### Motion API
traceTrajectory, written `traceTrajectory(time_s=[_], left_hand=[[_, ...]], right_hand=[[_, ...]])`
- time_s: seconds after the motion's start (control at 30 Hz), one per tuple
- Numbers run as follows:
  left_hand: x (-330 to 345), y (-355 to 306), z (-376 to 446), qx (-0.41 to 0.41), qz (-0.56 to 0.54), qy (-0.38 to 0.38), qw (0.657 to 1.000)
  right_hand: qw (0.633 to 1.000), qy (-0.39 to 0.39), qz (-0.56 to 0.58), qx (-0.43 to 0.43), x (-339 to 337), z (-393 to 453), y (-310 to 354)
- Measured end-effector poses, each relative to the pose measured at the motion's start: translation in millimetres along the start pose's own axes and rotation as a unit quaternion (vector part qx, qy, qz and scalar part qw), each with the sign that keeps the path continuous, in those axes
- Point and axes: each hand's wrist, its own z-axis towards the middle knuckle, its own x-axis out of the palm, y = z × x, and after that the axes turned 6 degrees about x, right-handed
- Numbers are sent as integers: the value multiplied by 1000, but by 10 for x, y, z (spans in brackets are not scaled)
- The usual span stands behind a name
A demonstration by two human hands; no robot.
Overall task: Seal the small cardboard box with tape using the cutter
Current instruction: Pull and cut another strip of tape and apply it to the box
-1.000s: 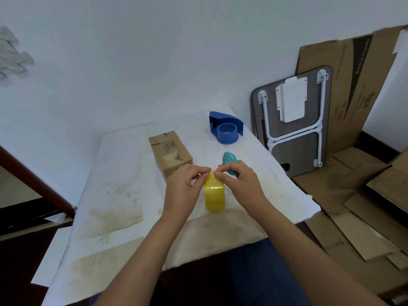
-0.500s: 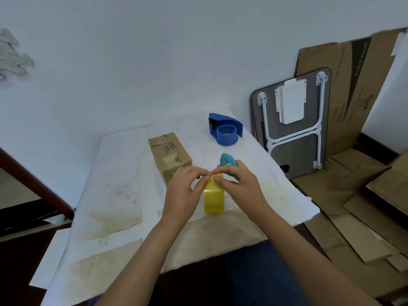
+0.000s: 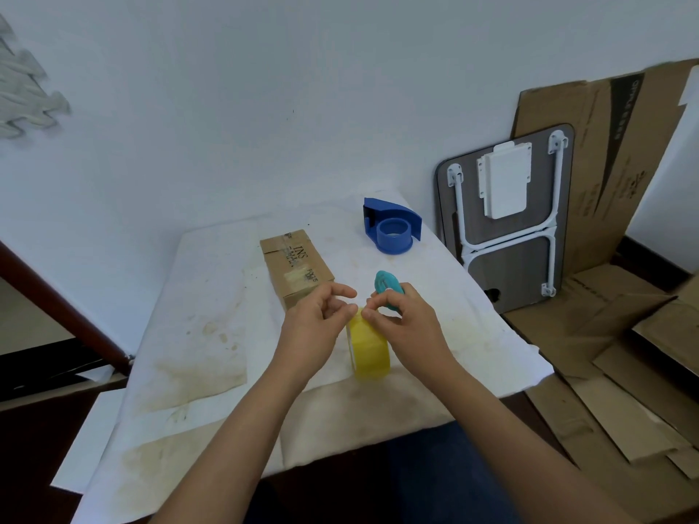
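Note:
The small cardboard box lies on the white-covered table, its printed top up. In front of it a yellow tape roll stands on edge. My right hand rests on the roll, its thumb and fingertips pinching at the roll's top. My left hand is close against the roll's left side, index finger and thumb parted just above it with nothing visible between them. The teal cutter lies right behind my right hand's fingers, partly hidden; I cannot tell whether the fingers touch it.
A blue tape dispenser sits at the table's far right corner. A folded small table leans on the wall to the right, with flattened cardboard behind it and on the floor. The cloth is stained at the left.
My left hand's fingers have come off the top of the roll and spread apart. My right hand stays pinched on the roll, which has not moved.

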Motion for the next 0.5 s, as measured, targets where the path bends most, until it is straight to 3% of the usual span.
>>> traceTrajectory(time_s=[0.2,0.5], left_hand=[[-106,-13,-33,79,156,36,984],[-7,19,-30,138,203,-13,969]], right_hand=[[999,12,24,21,-2,-86,15],[994,26,4,102,73,-343,-74]])
